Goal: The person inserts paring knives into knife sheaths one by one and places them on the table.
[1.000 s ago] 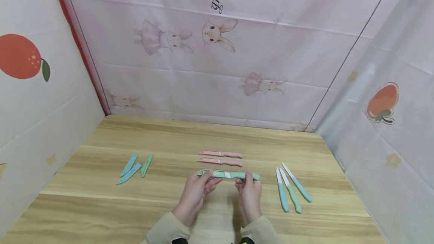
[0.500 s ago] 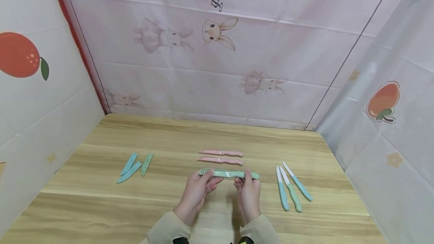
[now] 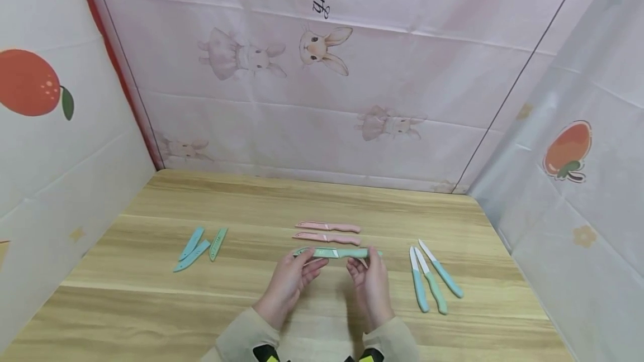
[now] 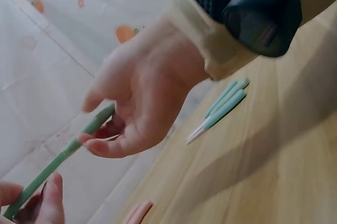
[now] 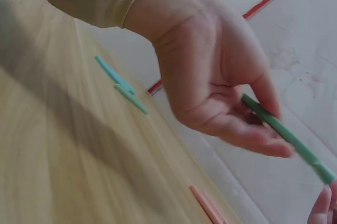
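Observation:
A green paring knife (image 3: 352, 253) spans my two hands above the table, its blade mostly inside a green sheath (image 3: 322, 252). A short white stretch of blade shows between sheath and handle. My left hand (image 3: 288, 282) pinches the sheath end between thumb and fingers. At the handle end, my right hand (image 3: 372, 289) pinches with its thumb on top. The left wrist view shows the right hand (image 4: 145, 95) across from it on the green knife (image 4: 63, 155). In the right wrist view, the left hand (image 5: 210, 71) pinches the sheath (image 5: 284, 132).
Two pink sheathed knives (image 3: 327, 238) lie just beyond my hands. Several bare knives with blue and green handles (image 3: 435, 292) lie at right. Two blue sheaths (image 3: 192, 256) and a green sheath (image 3: 218, 244) lie at left. Fabric walls (image 3: 322, 127) enclose the wooden table (image 3: 151, 317).
The sheathed green knife has shifted slightly away from me, closer to the pink knives. My right hand's fingers have moved a little on the handle. The things on the table have not moved.

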The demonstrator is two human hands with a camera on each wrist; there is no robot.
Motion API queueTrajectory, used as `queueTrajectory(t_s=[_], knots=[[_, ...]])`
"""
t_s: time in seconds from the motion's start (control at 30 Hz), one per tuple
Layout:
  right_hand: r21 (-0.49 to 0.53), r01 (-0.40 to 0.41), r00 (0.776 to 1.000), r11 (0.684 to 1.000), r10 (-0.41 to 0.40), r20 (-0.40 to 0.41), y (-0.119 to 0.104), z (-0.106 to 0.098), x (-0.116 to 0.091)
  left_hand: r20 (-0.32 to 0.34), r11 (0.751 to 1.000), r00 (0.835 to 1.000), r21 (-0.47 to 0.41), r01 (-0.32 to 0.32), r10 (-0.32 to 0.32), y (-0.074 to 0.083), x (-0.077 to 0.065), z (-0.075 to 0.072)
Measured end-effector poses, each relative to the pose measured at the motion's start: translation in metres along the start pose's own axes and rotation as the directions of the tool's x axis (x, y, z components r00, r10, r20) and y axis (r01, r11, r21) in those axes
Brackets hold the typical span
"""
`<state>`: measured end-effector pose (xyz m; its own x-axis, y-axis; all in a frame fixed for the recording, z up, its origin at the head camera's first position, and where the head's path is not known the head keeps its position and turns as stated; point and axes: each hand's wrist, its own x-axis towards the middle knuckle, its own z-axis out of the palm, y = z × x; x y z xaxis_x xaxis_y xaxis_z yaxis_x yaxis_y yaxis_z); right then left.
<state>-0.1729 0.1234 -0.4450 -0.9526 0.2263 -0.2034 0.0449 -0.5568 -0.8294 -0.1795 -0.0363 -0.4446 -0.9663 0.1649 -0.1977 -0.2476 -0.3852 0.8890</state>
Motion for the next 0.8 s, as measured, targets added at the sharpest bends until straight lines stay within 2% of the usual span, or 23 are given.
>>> queueTrajectory(t_s=[0.1, 0.23, 0.4, 0.47, 0.63, 0.7, 0.73, 0.8], knots=[[-0.003, 0.011, 1.0, 1.0, -0.011, 0.017, -0.004, -0.001, 0.001, -0.038, 1.0, 0.999, -0.004, -0.008, 0.008, 0.004, 0.002, -0.002], [-0.073, 0.048, 0.999, 0.996, -0.048, 0.002, -0.007, -0.003, 0.004, -0.116, 0.998, 0.991, 0.012, -0.069, 0.07, 0.008, 0.007, -0.006], [-0.146, 0.084, 0.992, 0.986, -0.096, -0.076, -0.01, -0.004, 0.009, -0.246, 0.984, 0.952, 0.046, -0.174, 0.18, 0.009, 0.015, -0.012], [-0.174, 0.103, 0.988, 0.979, -0.121, -0.101, -0.011, -0.005, 0.01, -0.287, 0.979, 0.936, 0.056, -0.198, 0.206, 0.01, 0.017, -0.013], [-0.238, 0.13, 0.984, 0.962, -0.154, -0.084, -0.011, -0.005, 0.011, -0.357, 0.971, 0.903, 0.075, -0.226, 0.238, 0.012, 0.023, -0.017], [-0.264, 0.128, 0.988, 0.956, -0.147, -0.052, -0.01, -0.007, 0.011, -0.346, 0.972, 0.909, 0.098, -0.212, 0.233, 0.011, 0.023, -0.019], [-0.275, 0.121, 0.99, 0.954, -0.136, -0.036, -0.01, -0.008, 0.011, -0.326, 0.973, 0.918, 0.119, -0.196, 0.225, 0.011, 0.023, -0.02], [-0.316, 0.1, 0.995, 0.943, -0.102, 0.009, -0.009, -0.011, 0.012, -0.249, 0.97, 0.948, 0.188, -0.153, 0.198, 0.009, 0.022, -0.023]])
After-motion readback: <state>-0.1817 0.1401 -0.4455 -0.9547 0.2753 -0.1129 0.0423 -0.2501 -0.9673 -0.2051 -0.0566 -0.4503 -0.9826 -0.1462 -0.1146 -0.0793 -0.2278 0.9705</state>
